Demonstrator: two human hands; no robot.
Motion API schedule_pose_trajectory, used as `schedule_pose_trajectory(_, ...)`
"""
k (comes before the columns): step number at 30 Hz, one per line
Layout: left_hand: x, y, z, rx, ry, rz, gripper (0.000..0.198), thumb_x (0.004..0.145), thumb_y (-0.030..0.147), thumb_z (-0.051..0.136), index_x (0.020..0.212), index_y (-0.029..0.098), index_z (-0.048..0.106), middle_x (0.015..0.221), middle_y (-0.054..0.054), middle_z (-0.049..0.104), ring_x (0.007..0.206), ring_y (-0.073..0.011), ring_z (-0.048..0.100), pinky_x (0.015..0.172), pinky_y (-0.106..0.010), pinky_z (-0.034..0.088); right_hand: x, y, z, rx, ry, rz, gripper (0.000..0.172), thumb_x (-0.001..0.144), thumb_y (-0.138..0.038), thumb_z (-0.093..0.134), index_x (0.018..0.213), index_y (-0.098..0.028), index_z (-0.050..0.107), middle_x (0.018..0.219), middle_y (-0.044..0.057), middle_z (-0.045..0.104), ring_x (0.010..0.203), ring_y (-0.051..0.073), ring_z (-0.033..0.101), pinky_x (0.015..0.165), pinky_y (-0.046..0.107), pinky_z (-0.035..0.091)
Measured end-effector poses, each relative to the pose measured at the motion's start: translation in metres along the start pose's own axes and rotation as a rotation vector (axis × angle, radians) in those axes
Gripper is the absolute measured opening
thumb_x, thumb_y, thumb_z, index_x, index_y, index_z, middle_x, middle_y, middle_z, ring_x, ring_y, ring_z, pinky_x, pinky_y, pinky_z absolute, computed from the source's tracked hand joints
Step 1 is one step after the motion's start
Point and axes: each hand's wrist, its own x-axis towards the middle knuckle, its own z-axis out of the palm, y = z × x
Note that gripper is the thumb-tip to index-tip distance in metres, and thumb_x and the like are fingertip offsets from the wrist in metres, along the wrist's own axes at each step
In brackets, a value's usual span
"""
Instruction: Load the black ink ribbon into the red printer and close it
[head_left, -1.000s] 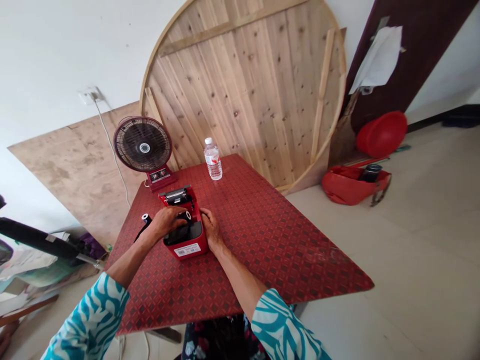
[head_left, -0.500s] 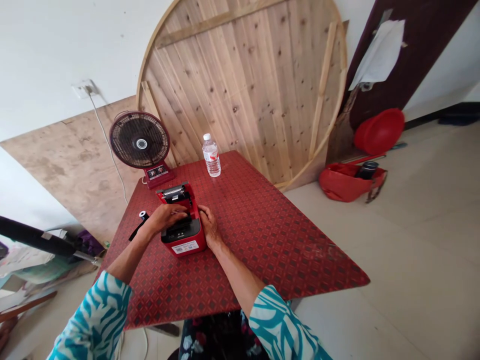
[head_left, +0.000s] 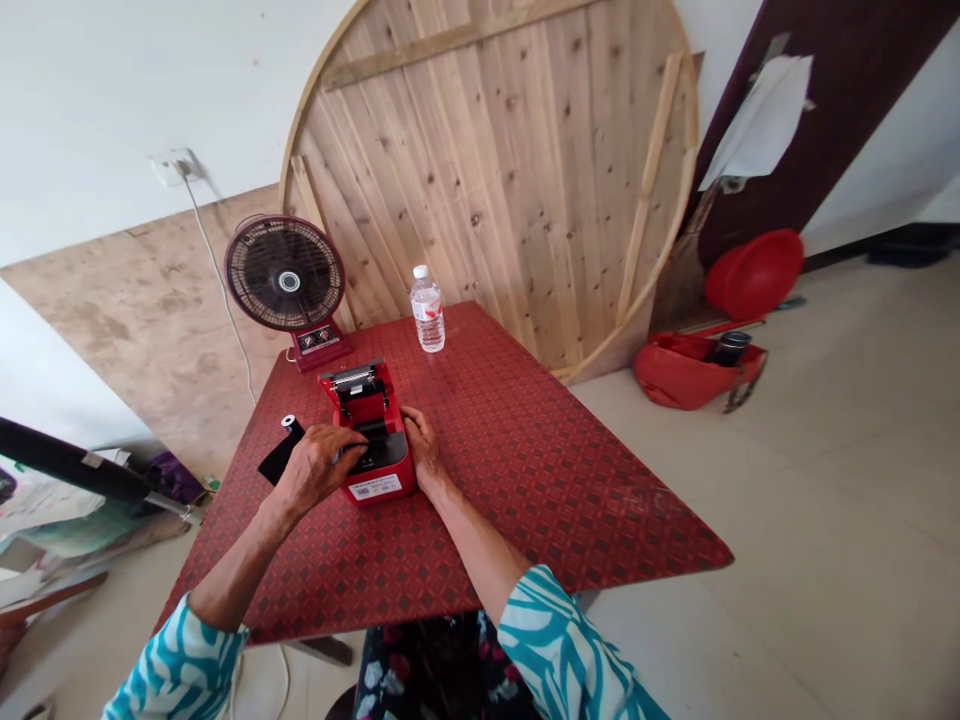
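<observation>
A red and black label printer point(head_left: 381, 484) stands on the table with its lid raised toward the back, and a dark roll point(head_left: 372, 430) shows in its bay. Over the left front of the opening is my left hand point(head_left: 319, 462), thumb and fingers brought together at the black top. Whatever lies between those fingertips is too small to make out. My right hand point(head_left: 424, 447) grips the printer's right side, fingers along its wall. Left of the printer lies a small roll with a white core point(head_left: 289, 423), a strip of black film point(head_left: 276, 462) hanging loose from it.
The red patterned table point(head_left: 540, 480) carries a fan point(head_left: 289, 280) at the back left and a water bottle point(head_left: 427, 315) behind the printer. A round wooden board point(head_left: 487, 180) leans on the wall. On the floor at right sit a red bag point(head_left: 675, 375) and red basin point(head_left: 756, 278).
My left hand has drawn back from inside the bay toward the printer's front left, uncovering the dark roll. My right hand stays at the printer's side. The view has shifted slightly.
</observation>
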Motion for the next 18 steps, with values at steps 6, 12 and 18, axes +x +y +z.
schedule_pose_trajectory(6,-0.022,0.016,0.003,0.07,0.113,0.09,0.018,0.093,0.03,0.054,0.092,0.024,0.071,0.097,-0.005,0.076,0.089,-0.019,0.069,0.086,-0.036,0.046,0.001,0.001,0.0,0.0,0.009,-0.015,0.033,0.082,-0.04,0.051,0.105,-0.024,0.068,0.111,0.003,0.069,0.112,0.02,0.058,0.101,0.036,0.042)
schedule_pose_trajectory(12,-0.036,0.02,0.014,0.097,0.199,0.119,0.015,0.091,0.026,0.057,0.096,0.024,0.071,0.1,-0.007,0.074,0.095,-0.021,0.066,0.088,-0.039,0.046,0.002,0.012,-0.003,0.004,-0.003,0.012,0.035,0.081,-0.043,0.053,0.108,-0.026,0.067,0.115,0.002,0.069,0.112,0.021,0.059,0.099,0.037,0.044)
schedule_pose_trajectory(18,-0.047,0.022,0.026,0.157,0.274,0.111,0.017,0.089,0.027,0.06,0.104,0.024,0.069,0.113,-0.01,0.069,0.112,-0.027,0.059,0.092,-0.044,0.046,0.049,-0.015,0.009,-0.001,0.041,0.083,0.047,0.077,-0.051,0.057,0.117,-0.028,0.062,0.124,0.003,0.065,0.118,0.022,0.056,0.103,0.041,0.043)
